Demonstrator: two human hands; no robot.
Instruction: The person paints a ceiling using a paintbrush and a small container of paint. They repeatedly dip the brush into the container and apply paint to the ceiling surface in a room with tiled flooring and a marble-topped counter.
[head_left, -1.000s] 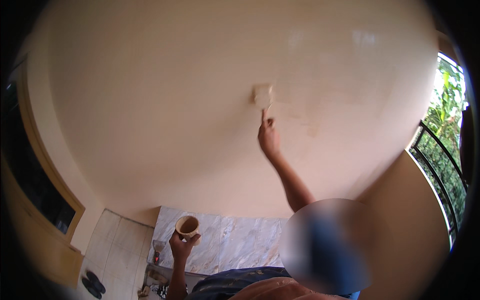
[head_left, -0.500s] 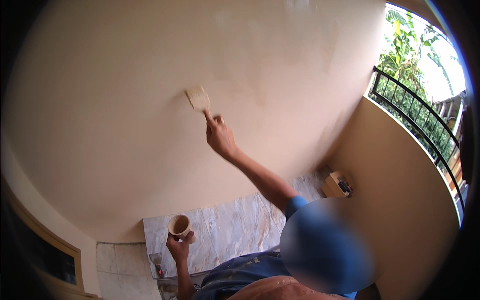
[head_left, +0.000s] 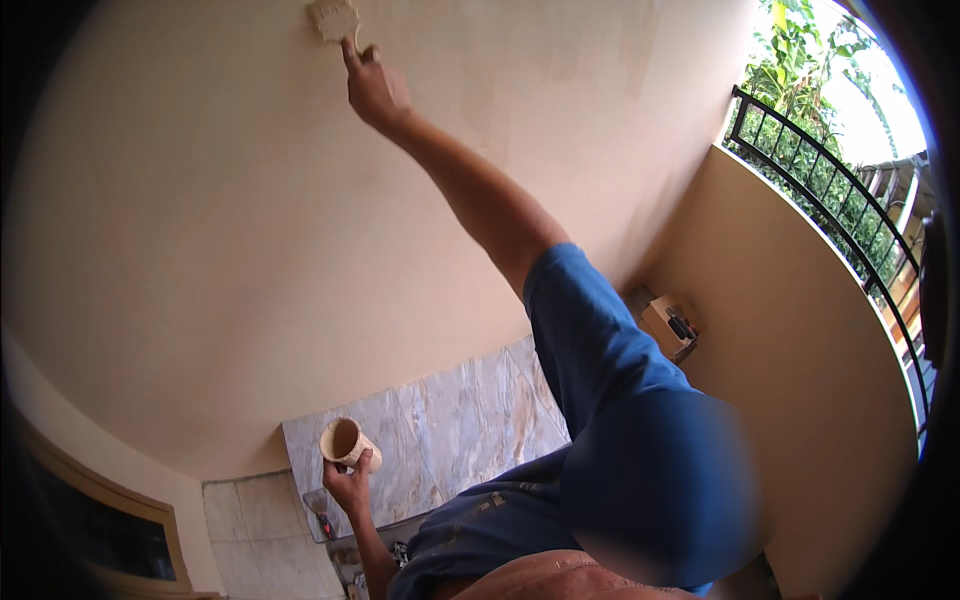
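The person's two hands are well apart, each closed on something of its own. The right hand point(head_left: 380, 95), at the end of an arm stretched far up and to the left, grips the handle of a wide, flat paintbrush point(head_left: 333, 18), one finger laid straight along it toward the head. The brush is at the upper edge of the view, its pale, coated bristles against the cream wall point(head_left: 250, 230); whether they press on it or sit just off it, I cannot tell. Faint darker patches mark the wall to the right of the brush. Low down, the left hand point(head_left: 347, 487) is wrapped round a cream-coloured cup point(head_left: 364, 453), thumb on its side, the open mouth tilted up toward the wall. The cup is held above the left part of a grey, marble-patterned desk point(head_left: 450, 410) that runs along the foot of the wall. Near that left end, just below the hand, lies a smaller brush point(head_left: 322, 512) with a dark and red handle. A blue sleeve point(head_left: 590, 330) covers the right upper arm. Farther right, a box point(head_left: 668, 325) with dark items on it stands in the corner, and a black railing point(head_left: 820, 180) tops the low side wall point(head_left: 790, 300), with green plants point(head_left: 780, 80) beyond.
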